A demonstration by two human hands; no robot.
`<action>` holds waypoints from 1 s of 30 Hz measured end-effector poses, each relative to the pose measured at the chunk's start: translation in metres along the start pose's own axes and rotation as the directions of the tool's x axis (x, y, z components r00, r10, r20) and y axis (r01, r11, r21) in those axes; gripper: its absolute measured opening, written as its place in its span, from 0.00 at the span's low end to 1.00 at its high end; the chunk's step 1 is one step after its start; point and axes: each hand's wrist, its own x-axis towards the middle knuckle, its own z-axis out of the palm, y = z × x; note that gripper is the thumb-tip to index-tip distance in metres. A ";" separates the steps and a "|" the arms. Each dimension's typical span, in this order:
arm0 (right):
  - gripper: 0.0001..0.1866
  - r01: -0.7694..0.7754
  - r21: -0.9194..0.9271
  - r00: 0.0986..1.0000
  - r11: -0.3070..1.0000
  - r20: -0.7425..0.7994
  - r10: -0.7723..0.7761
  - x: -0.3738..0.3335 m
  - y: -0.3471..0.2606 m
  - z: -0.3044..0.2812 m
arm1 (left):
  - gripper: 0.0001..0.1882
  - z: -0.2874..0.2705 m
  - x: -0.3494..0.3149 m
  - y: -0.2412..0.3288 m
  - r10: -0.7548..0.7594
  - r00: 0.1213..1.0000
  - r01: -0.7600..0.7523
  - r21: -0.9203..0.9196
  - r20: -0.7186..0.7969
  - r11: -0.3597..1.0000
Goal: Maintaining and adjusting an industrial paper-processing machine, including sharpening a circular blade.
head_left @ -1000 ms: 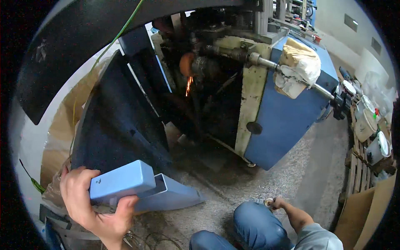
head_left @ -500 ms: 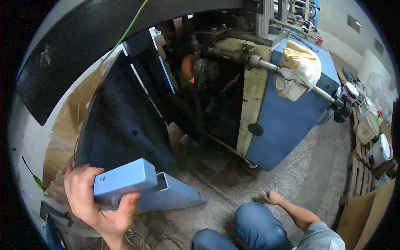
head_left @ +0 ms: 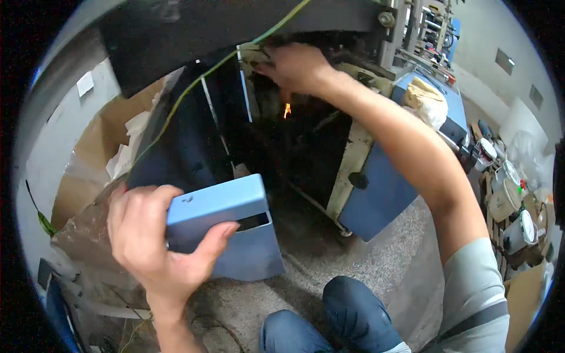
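Note:
My left hand point(head_left: 153, 241) is closed round the top edge of a blue sheet-metal panel point(head_left: 219, 203), fingers behind it and thumb in front, by a slot in its folded end. The panel looks like a machine door standing ajar. My right arm stretches forward, and my right hand point(head_left: 297, 67) is inside the dark machine opening, below a black beam point(head_left: 247, 29). Its fingers are blurred and partly in shadow; whether they hold something I cannot make out. Just below that hand glows a small orange light point(head_left: 287, 110).
A yellow-green wire point(head_left: 191, 88) hangs across the opening. To the right stands the blue machine side panel point(head_left: 376, 200), with a cloth-like white and yellow bundle point(head_left: 426, 103) above. Several white buckets point(head_left: 521, 230) stand on a pallet at far right. A cardboard box point(head_left: 88, 159) is at left.
My right hand has risen from near the floor beside my knee into the machine opening. My left hand and the blue panel now appear further right, the panel turned; the view has shifted too.

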 end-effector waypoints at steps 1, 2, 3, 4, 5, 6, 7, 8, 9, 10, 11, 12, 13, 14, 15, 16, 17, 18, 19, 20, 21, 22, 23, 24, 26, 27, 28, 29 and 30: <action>0.26 0.001 0.020 1.000 1.000 0.024 -0.002 0.008 0.002 0.001 | 0.30 0.001 -0.002 -0.002 0.012 1.000 -0.012 -0.003 -0.009 1.000; 0.25 0.134 -0.093 0.981 0.987 -0.126 -0.145 0.014 0.017 0.010 | 0.30 0.003 -0.002 -0.004 0.028 0.999 -0.029 -0.018 -0.031 0.999; 0.25 0.232 -0.232 0.924 0.944 -0.252 -0.289 0.023 0.044 0.026 | 0.30 0.004 0.000 -0.003 0.026 0.999 -0.027 -0.027 -0.044 0.999; 0.21 0.297 -0.307 0.696 0.904 -0.579 -0.425 0.055 0.085 0.036 | 0.31 0.006 0.006 0.003 0.045 0.997 -0.049 -0.057 -0.062 0.997; 0.19 0.248 -0.417 0.698 0.875 -0.549 -0.460 0.053 0.070 0.029 | 0.31 0.005 0.001 0.000 0.039 0.998 -0.041 -0.061 -0.043 0.997; 0.17 0.195 -0.524 0.703 0.829 -0.515 -0.491 0.051 0.058 0.020 | 0.31 0.004 0.001 -0.002 0.036 0.999 -0.037 -0.040 -0.039 0.998; 0.15 0.282 -0.464 0.638 0.840 -0.563 -0.525 0.052 0.069 0.026 | 0.31 0.005 0.006 0.003 0.033 0.998 -0.036 -0.062 -0.049 0.997; 0.15 0.290 -0.343 0.737 0.894 -0.516 -0.437 0.044 0.038 0.029 | 0.31 0.004 0.001 -0.004 0.031 0.998 -0.034 -0.050 -0.051 0.998; 0.15 0.278 -0.220 0.824 0.935 -0.445 -0.350 0.028 0.009 0.031 | 0.31 0.003 -0.005 -0.009 0.031 0.998 -0.034 -0.039 -0.053 0.999; 0.16 0.191 -0.284 0.904 0.940 -0.323 -0.281 0.013 -0.004 0.022 | 0.31 0.003 -0.004 -0.008 0.034 0.997 -0.037 -0.046 -0.062 0.998; 0.18 0.221 -0.268 0.934 0.938 -0.218 -0.282 0.012 -0.001 0.025 | 0.31 0.003 -0.005 -0.008 0.033 0.997 -0.036 -0.046 -0.070 0.998; 0.19 0.249 -0.246 0.953 0.937 -0.112 -0.282 0.009 0.004 0.030 | 0.31 0.002 -0.006 -0.008 0.028 0.997 -0.031 -0.042 -0.069 0.999; 0.22 0.269 -0.245 0.956 0.931 -0.051 -0.290 0.008 0.007 0.027 | 0.30 0.003 -0.006 -0.008 0.024 0.998 -0.027 -0.040 -0.065 0.999; 0.24 0.203 -0.269 0.978 0.941 0.002 -0.210 0.013 0.011 0.022 | 0.30 0.004 -0.006 -0.008 0.024 0.997 -0.027 -0.039 -0.067 0.999; 0.25 0.139 -0.295 0.990 0.946 0.053 -0.129 0.021 0.014 0.017 | 0.30 0.005 -0.007 -0.009 0.029 0.997 -0.031 -0.038 -0.070 0.999; 0.27 0.262 -0.347 0.915 0.901 -0.207 -0.346 0.029 0.054 0.023 | 0.30 0.009 -0.001 -0.004 0.045 0.994 -0.052 -0.065 -0.095 0.997; 0.26 0.292 -0.351 0.873 0.890 -0.281 -0.398 0.043 0.076 0.021 | 0.30 0.010 0.001 -0.003 0.049 0.994 -0.056 -0.075 -0.102 0.996; 0.24 0.328 -0.350 0.820 0.878 -0.356 -0.448 0.053 0.087 0.017 | 0.30 0.009 0.002 -0.004 0.058 0.992 -0.066 -0.073 -0.112 0.995; 0.22 0.142 -0.826 0.690 0.545 -0.312 -0.653 0.057 0.085 0.012 | 0.29 0.007 0.000 -0.005 0.059 0.992 -0.067 -0.071 -0.110 0.995; 0.22 0.151 -0.823 0.692 0.548 -0.308 -0.653 0.056 0.080 0.012 | 0.29 0.005 -0.001 -0.005 0.052 0.993 -0.060 -0.072 -0.103 0.996; 0.22 0.203 -0.654 0.716 0.729 -0.409 -0.565 0.051 0.076 0.013 | 0.29 0.003 -0.001 -0.004 0.048 0.994 -0.055 -0.070 -0.094 0.996; 0.23 0.237 -0.443 0.742 0.864 -0.491 -0.456 0.046 0.065 0.011 | 0.29 0.001 -0.002 -0.007 0.049 0.995 -0.055 -0.059 -0.091 0.997; 0.25 0.245 -0.393 0.772 0.886 -0.474 -0.424 0.032 0.043 0.015 | 0.29 0.006 -0.004 -0.012 0.037 0.996 -0.041 -0.045 -0.086 0.998; 0.25 0.251 -0.390 0.769 0.886 -0.476 -0.427 0.025 0.033 0.013 | 0.29 0.005 -0.004 -0.011 0.048 0.995 -0.052 -0.048 -0.091 0.997; 0.24 0.303 -0.302 0.886 0.904 -0.259 -0.384 0.018 0.024 0.011 | 0.29 0.005 -0.006 -0.011 0.062 0.993 -0.068 -0.057 -0.099 0.996; 0.25 0.300 -0.378 0.888 0.876 -0.225 -0.401 0.021 0.026 0.018 | 0.29 0.005 -0.009 -0.012 0.059 0.993 -0.064 -0.049 -0.099 0.997; 0.25 0.294 -0.389 0.888 0.873 -0.226 -0.399 0.029 0.040 0.019 | 0.29 0.006 -0.006 -0.010 0.062 0.992 -0.068 -0.050 -0.111 0.996; 0.24 0.354 -0.397 0.791 0.847 -0.356 -0.497 0.040 0.062 0.019 | 0.29 0.008 -0.003 -0.009 0.068 0.990 -0.076 -0.061 -0.122 0.995; 0.24 0.415 -0.406 0.662 0.814 -0.479 -0.577 0.052 0.078 0.017 | 0.29 0.007 0.000 -0.008 0.075 0.990 -0.084 -0.067 -0.122 0.994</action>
